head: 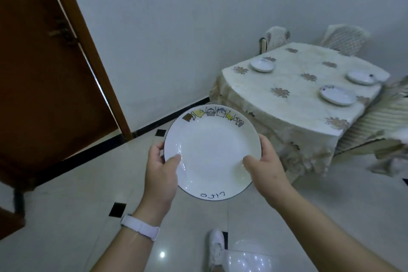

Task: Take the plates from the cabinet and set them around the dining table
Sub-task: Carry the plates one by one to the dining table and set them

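A white plate [212,150] with cartoon figures along its far rim and dark writing on its near rim is held level in front of me, above the floor. My left hand [160,174] grips its left edge, thumb on top. My right hand [263,168] grips its right edge the same way. The dining table [293,104], under a cream floral cloth, stands ahead to the right. Three white plates lie on it: one at the far left side [262,65], one at the far right [362,77], one nearer on the right [337,95].
A brown wooden door [44,68] stands at the left. Covered chairs stand behind the table [344,38] and at its right side [384,117]. The floor [77,183] is pale glossy tile with small black insets. My white shoe [216,243] shows below.
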The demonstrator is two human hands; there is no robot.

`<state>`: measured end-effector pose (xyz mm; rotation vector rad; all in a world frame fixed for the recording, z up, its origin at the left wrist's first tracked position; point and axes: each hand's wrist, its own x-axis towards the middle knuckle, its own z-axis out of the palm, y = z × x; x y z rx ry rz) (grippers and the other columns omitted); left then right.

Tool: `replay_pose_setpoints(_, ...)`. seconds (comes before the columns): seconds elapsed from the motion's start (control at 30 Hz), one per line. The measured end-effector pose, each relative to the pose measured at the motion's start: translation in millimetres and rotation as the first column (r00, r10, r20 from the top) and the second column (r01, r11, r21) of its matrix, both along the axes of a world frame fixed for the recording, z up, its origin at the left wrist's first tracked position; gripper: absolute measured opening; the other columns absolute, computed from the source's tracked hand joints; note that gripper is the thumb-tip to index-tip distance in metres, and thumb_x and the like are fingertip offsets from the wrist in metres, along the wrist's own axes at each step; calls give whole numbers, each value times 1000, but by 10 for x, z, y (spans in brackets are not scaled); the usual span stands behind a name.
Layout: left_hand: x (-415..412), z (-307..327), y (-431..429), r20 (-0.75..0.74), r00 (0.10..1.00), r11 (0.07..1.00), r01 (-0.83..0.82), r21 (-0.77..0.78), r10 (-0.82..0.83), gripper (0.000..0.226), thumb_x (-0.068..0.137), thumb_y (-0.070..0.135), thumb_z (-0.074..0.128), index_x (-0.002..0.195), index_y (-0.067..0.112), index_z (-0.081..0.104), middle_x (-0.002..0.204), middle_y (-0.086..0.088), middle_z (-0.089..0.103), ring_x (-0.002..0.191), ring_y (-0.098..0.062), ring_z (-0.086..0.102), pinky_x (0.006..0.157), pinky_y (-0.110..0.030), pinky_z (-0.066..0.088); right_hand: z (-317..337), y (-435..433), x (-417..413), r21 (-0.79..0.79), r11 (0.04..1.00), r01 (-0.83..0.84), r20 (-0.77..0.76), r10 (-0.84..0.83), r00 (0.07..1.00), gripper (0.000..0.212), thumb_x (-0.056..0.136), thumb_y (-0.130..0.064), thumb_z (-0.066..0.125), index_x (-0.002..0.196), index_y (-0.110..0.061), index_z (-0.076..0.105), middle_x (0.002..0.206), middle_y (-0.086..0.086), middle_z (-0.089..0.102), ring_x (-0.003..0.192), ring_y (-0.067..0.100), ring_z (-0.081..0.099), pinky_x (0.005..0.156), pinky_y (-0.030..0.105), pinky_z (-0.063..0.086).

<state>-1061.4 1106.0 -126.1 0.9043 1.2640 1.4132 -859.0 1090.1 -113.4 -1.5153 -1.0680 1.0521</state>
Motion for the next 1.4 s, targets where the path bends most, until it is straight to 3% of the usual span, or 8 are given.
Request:
replay_pose_setpoints(0.23,344,-58,1107,-67,996,997,54,-51,-57,29,92,-5,50,100,22,56,82,9,74,70,-6,69,57,-21,52,-248,1058,304,-18,998,52,-141,-54,989,47,66,-11,49,101,-40,60,92,-10,69,85,15,66,60,27,50)
replay_pose_setpoints(0.37,553,-45,1804,-130,990,993,31,-111,-45,28,92,-2,52,103,24,56,94,1,71,74,-9,69,62,-25,50,-324,1757,511,-66,997,47,-172,-58,983,50,79,7,48,98,-38,60,86,-13,69,79,10,64,58,24,52)
replay_pose_setpoints(0.53,829,0,2489,-129,991,996,11,-91,-23,29,93,0,53,107,25,56,99,0,71,83,-14,70,68,-29,51,-217,2538,819,-78,997,-6,-155,-6,988,44,74,-6,52,106,-34,62,95,-10,72,87,14,68,60,25,52)
replay_pose_setpoints(0.63,944,5,2809,-92,996,997,-19,-79,12,28,94,-1,53,110,21,57,100,1,72,86,-13,71,66,-25,53,-146,2917,935,-46,998,-35,-147,28,989,48,67,-15,51,108,-38,61,99,-8,72,90,17,70,71,37,59)
replay_pose_setpoints(0.8,981,50,3377,-60,998,998,-11,-64,8,28,92,-5,52,106,19,59,101,-5,71,92,-25,68,73,-34,52,-94,3404,993,-53,997,-56,-98,50,994,44,72,-16,53,101,-49,52,105,-11,67,96,14,65,70,29,53)
replay_pose_setpoints(1.1,795,-70,4619,-18,1000,998,16,-63,-17,30,92,-5,51,105,21,58,102,-6,71,89,-22,68,77,-36,53,-216,4581,813,-95,995,-20,-94,11,996,55,66,-19,52,107,-56,53,104,-16,68,98,19,67,80,50,58)
replay_pose_setpoints(1.2,692,-146,5183,-1,999,997,48,-61,-48,31,93,-5,51,105,22,58,102,-4,71,89,-19,68,74,-33,52,-260,5109,706,-106,994,27,-86,-36,996,53,70,-17,54,112,-49,53,98,-12,68,88,19,69,70,55,59)
replay_pose_setpoints(1.4,485,-131,6525,21,991,989,134,-65,-133,31,92,-6,50,106,21,58,100,-1,71,87,-17,67,73,-31,51,-112,6244,438,-34,991,130,-41,-132,990,55,77,-3,54,113,-44,53,106,-15,65,99,11,64,71,31,56)
